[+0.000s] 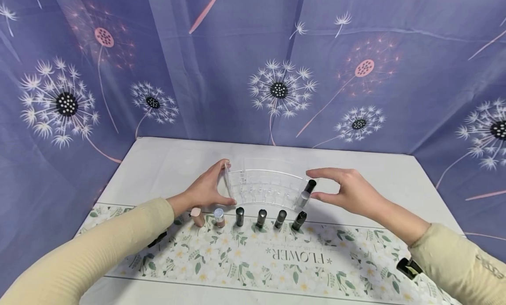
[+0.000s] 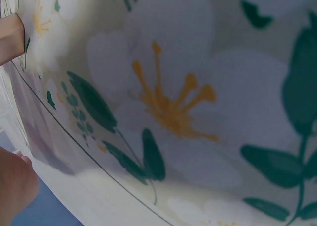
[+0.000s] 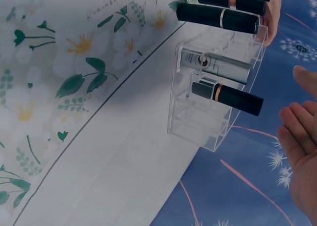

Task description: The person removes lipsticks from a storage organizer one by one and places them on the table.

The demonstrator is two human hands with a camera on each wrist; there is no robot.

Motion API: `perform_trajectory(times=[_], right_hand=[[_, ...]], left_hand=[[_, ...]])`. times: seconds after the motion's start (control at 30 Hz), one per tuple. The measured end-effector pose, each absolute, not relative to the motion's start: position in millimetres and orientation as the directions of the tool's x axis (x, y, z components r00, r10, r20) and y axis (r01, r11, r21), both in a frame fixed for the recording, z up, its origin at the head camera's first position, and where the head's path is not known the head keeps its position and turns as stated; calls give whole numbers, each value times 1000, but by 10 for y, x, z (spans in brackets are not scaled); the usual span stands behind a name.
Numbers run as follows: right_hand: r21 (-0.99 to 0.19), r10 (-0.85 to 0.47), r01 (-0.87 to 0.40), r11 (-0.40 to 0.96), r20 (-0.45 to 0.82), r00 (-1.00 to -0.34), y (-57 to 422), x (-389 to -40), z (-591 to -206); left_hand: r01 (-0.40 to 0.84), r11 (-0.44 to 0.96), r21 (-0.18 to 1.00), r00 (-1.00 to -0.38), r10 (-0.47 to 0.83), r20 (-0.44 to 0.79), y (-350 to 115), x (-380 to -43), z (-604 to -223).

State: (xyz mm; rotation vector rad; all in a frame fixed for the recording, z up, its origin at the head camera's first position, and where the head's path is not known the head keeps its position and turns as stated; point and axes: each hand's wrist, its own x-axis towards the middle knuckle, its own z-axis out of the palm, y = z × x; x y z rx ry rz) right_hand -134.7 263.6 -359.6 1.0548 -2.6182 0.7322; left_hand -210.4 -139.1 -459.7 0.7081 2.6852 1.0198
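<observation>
A clear acrylic lipstick organizer (image 1: 269,188) with tiered slots stands on the white table. My left hand (image 1: 207,186) grips its left end, thumb at the front corner and fingers at the back one. Beside the right end, my right hand (image 1: 352,190) is spread with thumb and fingers apart; the right wrist view shows a gap between it and the organizer. Two tubes sit in the right-end slots: a black lipstick (image 3: 235,98) with a gold band and a silver lipstick (image 3: 218,65). The left wrist view catches only part of the left hand (image 2: 17,186).
In front of the organizer stands a row of lipsticks: a pinkish-beige one (image 1: 197,217), one with a silver cap (image 1: 219,218) and several black ones (image 1: 262,218). They stand on a floral mat (image 1: 276,270). A blue dandelion-print curtain (image 1: 221,76) hangs behind the table.
</observation>
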Motion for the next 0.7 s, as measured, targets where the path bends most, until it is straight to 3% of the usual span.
perform_trajectory(times=[0.7], right_hand=[[-439, -527, -594, 674, 278, -803, 2698, -1487, -3732]], left_hand=[[377, 657, 653, -870, 494, 6, -1397, -2102, -4611]])
